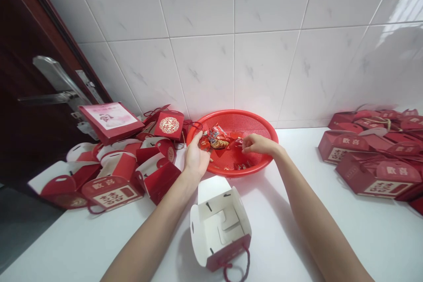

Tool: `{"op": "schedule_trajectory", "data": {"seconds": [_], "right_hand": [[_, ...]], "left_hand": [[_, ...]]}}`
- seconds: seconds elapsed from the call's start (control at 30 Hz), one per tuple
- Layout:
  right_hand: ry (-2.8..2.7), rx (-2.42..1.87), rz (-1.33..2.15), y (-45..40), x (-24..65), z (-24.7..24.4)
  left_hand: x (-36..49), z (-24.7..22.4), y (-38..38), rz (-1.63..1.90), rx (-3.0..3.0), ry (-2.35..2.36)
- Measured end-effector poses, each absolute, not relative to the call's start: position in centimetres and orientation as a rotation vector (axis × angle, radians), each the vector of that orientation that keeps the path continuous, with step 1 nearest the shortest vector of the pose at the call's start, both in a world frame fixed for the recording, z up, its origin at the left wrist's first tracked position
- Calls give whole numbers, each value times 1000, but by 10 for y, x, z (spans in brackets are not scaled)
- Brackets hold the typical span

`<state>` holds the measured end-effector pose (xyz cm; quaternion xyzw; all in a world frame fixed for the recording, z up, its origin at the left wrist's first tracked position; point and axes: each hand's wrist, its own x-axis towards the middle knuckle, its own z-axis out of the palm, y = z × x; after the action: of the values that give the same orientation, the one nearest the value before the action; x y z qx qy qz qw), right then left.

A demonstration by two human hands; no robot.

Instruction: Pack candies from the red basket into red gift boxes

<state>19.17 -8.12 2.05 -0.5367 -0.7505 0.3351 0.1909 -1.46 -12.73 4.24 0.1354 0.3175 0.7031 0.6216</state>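
Note:
My left hand (197,155) reaches over the near left rim of a red plastic basket (269,130). Its fingers are curled around shiny red snack packets (218,136), one printed with a picture of brown food. Over the right side of the basket is my right hand (259,144), fingers bent in a pinch at a small red packet (236,142). More small packets (243,166) lie low in the basket. Between my forearms stands an open gift box (228,253), white inside and red outside, with a dark red cord handle. Its folded base shows no contents.
On the left are piled several open red boxes (114,185), with a pink-topped box (110,121) above them. Closed red boxes (380,174) stand in rows at the right. A tiled wall (201,70) backs the white table (291,238); a door handle (59,97) is at left.

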Motion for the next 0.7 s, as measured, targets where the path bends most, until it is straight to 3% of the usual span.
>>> {"op": "schedule_trajectory", "data": {"seconds": [0.27,0.7], "right_hand": [[-1586,-1308,1235,-81,195,22],[-1606,-1090,1238,-86,196,30]], "left_hand": [[-14,43,-128,1615,317,749],[-14,43,-128,1607,341,734]]}}
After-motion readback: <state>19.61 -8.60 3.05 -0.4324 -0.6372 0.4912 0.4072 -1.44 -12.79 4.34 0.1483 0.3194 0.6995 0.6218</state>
